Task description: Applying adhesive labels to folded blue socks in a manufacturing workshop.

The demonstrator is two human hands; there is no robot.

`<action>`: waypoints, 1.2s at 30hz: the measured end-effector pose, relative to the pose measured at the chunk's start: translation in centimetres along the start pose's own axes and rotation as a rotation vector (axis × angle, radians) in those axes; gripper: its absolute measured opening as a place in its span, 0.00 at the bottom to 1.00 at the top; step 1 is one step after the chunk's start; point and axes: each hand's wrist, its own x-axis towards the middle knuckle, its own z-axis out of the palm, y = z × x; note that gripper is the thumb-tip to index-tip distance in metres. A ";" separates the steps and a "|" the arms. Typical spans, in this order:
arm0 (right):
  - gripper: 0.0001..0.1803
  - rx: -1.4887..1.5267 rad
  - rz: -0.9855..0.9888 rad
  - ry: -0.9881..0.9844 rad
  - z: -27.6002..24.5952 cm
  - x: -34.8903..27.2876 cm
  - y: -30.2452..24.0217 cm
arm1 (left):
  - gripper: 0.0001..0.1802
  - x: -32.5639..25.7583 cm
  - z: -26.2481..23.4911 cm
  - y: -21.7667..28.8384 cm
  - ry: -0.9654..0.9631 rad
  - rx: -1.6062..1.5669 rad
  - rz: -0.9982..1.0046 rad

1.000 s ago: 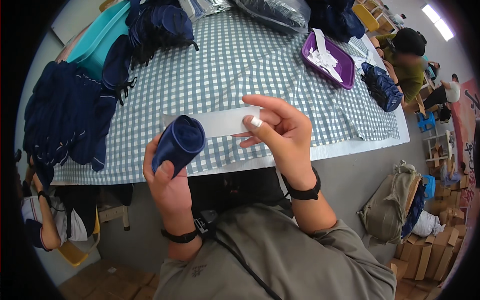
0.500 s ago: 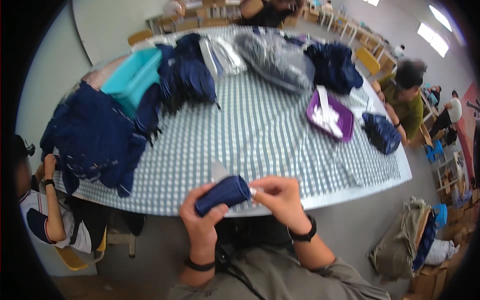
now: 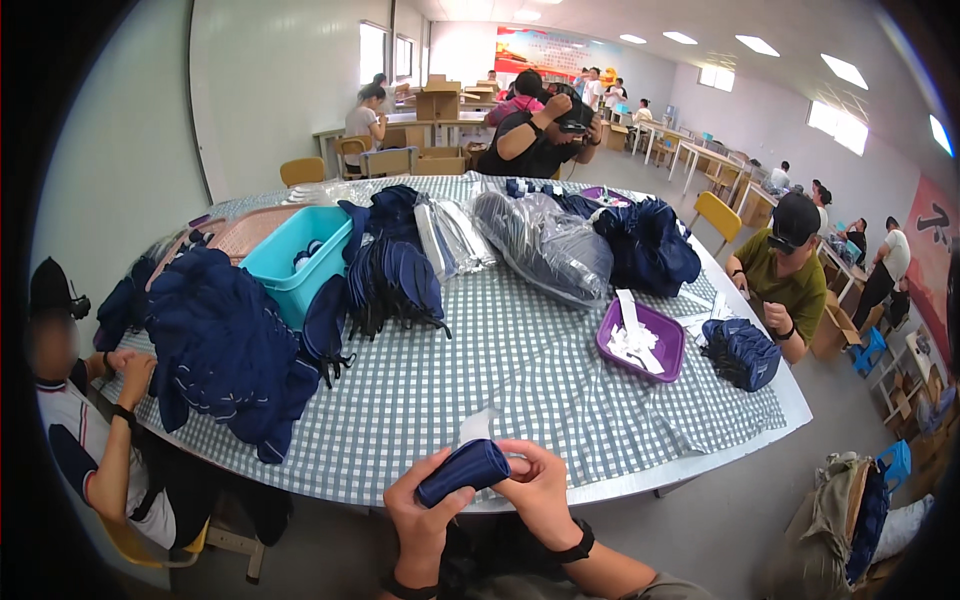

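**Navy fabric roll held in both hands at the counter's near edge**

Navy blue cloth, rolled into a tight cylinder (image 3: 464, 471), sits between the person's two hands just at the near edge of the counter (image 3: 520, 385). The left hand (image 3: 422, 511) cups the roll from below, fingers curled around its lower end. The right hand (image 3: 541, 480) closes on the other end, fingertips pinching the fabric. Both hands are wrapped on the roll, neither one spread wide. A black band circles each wrist. A small white paper slip (image 3: 478, 426) sticks up just behind the roll.

The counter is round and covered in a blue-and-white checked cloth. To the left lies a big heap of navy fabric pieces (image 3: 225, 345), with a seated person's hand (image 3: 135, 375) near it. Behind that heap stands a teal plastic bin (image 3: 295, 260), and beside the bin a second stack of navy pieces (image 3: 395, 275). Further back are clear plastic bags (image 3: 545, 245) filled with dark items. To the right sits a purple tray (image 3: 645, 340) holding white slips, and beyond it a small bundle of navy pieces (image 3: 740, 352) in front of a person in an olive shirt (image 3: 785, 280). Another person (image 3: 540, 135) sits at the far side.
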 end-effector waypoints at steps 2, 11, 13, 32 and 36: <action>0.23 -0.006 -0.022 -0.007 0.0 -0.2 -0.1 | 0.27 0.1 -0.3 -0.4 -0.035 0.011 0.038; 0.15 -0.130 -0.030 -0.100 -0.6 -0.1 -0.1 | 0.24 1.0 -1.6 0.3 -0.160 0.201 0.272; 0.15 -0.144 -0.029 -0.175 -0.8 0.1 -0.5 | 0.24 1.3 -1.7 0.4 -0.184 0.276 0.356; 0.13 -0.087 0.043 -0.157 -0.6 0.3 0.6 | 0.23 1.3 -2.0 0.1 -0.205 0.320 0.418; 0.14 -0.151 0.019 -0.175 -1.0 0.3 1.2 | 0.23 1.1 -1.9 0.1 -0.203 0.324 0.363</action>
